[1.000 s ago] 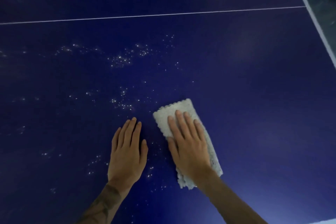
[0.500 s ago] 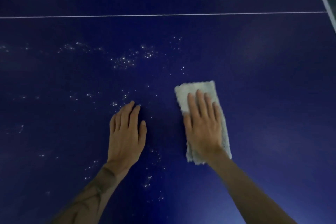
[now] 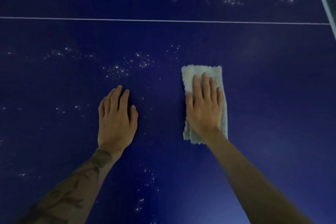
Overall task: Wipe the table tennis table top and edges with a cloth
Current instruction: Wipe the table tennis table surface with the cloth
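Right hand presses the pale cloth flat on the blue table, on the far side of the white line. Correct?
Not quite. In the head view the right hand presses the cloth flat on the table on the near side of the white line, not the far side.

No readable text, labels, brands or numbers in view. Only marking on the table top (image 3: 263,96) is a plain white line (image 3: 163,20).

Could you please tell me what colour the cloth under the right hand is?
The cloth is pale grey-white, seen best in the head view.
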Demonstrator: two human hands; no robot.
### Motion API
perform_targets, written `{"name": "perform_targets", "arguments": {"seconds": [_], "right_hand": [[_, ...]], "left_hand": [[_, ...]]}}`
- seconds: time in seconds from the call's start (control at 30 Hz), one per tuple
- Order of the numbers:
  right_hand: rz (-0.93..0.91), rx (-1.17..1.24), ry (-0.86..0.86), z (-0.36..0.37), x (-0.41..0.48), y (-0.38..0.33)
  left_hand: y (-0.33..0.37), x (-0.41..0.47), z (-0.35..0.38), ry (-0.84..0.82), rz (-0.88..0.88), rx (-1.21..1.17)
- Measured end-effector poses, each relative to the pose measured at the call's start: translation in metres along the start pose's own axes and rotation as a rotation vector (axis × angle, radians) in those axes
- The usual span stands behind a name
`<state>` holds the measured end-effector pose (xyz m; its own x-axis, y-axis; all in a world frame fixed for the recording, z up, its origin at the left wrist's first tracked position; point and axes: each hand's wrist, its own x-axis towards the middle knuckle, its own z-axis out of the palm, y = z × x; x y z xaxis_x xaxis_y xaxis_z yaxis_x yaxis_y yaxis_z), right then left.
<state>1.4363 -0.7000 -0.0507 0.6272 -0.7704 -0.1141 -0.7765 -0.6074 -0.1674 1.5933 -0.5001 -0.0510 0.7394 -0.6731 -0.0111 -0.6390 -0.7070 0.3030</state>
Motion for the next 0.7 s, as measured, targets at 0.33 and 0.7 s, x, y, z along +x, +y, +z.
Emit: {"name": "perform_targets", "arguments": {"seconds": [0.33, 0.7], "right_hand": [[-0.422, -0.064, -0.062, 0.009, 0.006, -0.041], [-0.364, -0.051, -0.047, 0.002, 0.089, -0.097]], "left_hand": [[-0.001, 0.002, 0.000, -0.002, -0.001, 0.011], [-0.005, 0.003, 0.006, 0.022, 0.027, 0.052]]}}
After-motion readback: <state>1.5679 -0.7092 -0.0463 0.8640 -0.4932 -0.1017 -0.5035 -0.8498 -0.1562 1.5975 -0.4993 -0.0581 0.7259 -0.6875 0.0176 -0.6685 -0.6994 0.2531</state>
